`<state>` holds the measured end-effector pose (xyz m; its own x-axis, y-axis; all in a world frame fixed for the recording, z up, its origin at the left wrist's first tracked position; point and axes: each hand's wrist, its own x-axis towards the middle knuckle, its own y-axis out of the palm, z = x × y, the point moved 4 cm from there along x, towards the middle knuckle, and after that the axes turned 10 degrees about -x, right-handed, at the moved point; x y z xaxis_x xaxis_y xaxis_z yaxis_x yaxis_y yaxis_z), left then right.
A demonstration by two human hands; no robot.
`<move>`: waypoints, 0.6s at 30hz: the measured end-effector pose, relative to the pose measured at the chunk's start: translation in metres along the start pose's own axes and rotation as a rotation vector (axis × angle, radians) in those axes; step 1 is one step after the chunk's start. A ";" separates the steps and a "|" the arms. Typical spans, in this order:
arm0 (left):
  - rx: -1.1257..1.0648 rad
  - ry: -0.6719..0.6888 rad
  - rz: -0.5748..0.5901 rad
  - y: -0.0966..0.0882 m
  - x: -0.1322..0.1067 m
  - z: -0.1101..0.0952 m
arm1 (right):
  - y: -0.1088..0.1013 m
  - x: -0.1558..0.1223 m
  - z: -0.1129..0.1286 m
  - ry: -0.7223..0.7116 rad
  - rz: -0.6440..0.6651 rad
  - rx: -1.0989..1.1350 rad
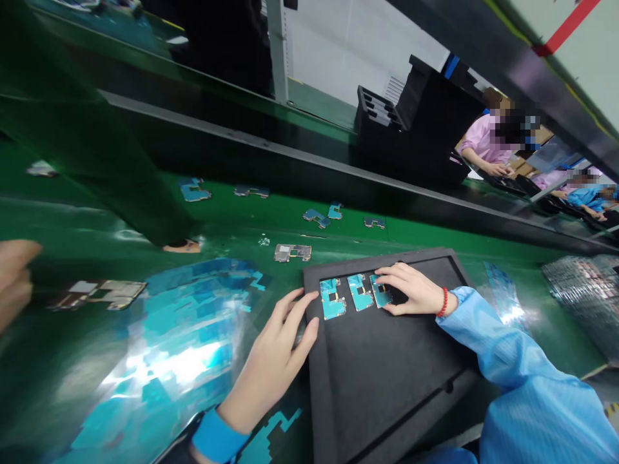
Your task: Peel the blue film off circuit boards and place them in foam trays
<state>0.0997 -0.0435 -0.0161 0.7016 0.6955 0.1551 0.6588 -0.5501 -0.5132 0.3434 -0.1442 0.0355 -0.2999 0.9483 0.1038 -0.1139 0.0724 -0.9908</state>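
On black tray (387,374), 3 boards (358,293), 2 hands.

Black foam tray (387,361) holds teal-blue circuit boards (333,298) with small black and gold patches. Green conveyor belt (72,361). Light blue sleeve (527,380), red bead bracelet (443,301), blue wristband (217,437). Shiny teal film sheet (184,341).

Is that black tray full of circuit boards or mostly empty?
Mostly empty. The black tray holds only three circuit boards in a row at its far edge, the right hand resting on the third; the rest is bare.
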 end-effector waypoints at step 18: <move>0.019 0.058 -0.050 0.000 0.000 0.005 | 0.024 0.108 -0.156 1.135 0.190 -0.161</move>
<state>0.0982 -0.0412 -0.0208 0.6832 0.6933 0.2294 0.6882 -0.5062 -0.5197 0.4558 0.0080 0.0096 0.7315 0.6739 -0.1036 -0.0118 -0.1394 -0.9902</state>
